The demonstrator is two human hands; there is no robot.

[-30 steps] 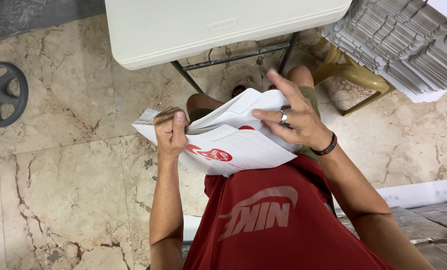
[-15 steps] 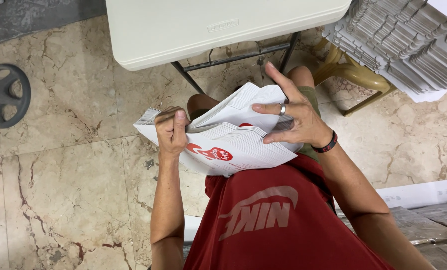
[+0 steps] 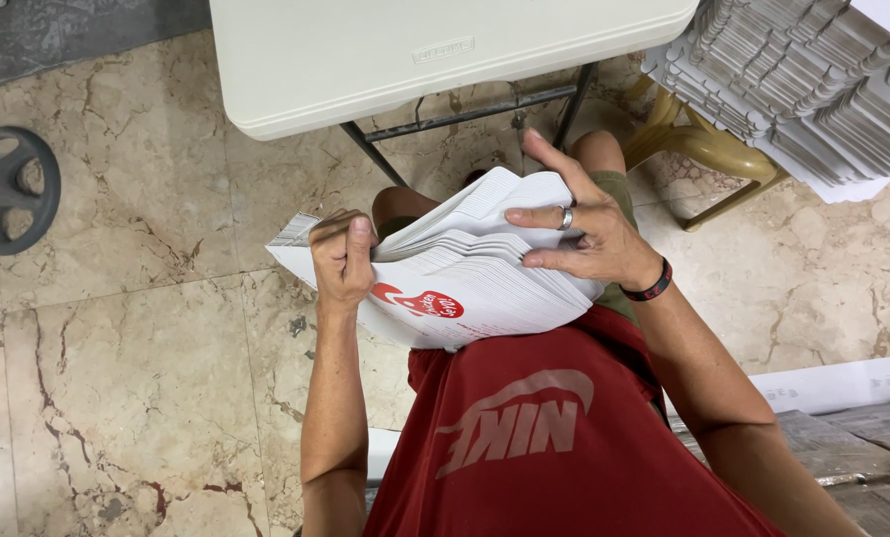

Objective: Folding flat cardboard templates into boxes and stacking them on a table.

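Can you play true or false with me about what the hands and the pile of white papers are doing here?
1. The left hand grips one end of the stack of flat white cardboard sheets. True.
2. The right hand lies flat on the table. False: it presses on the stack, with fingers spread.
3. The stack lies on the floor. False: it rests on the person's lap.
4. A ring sits on a finger of the right hand. True.
5. A dark wheel lies on the floor. True.
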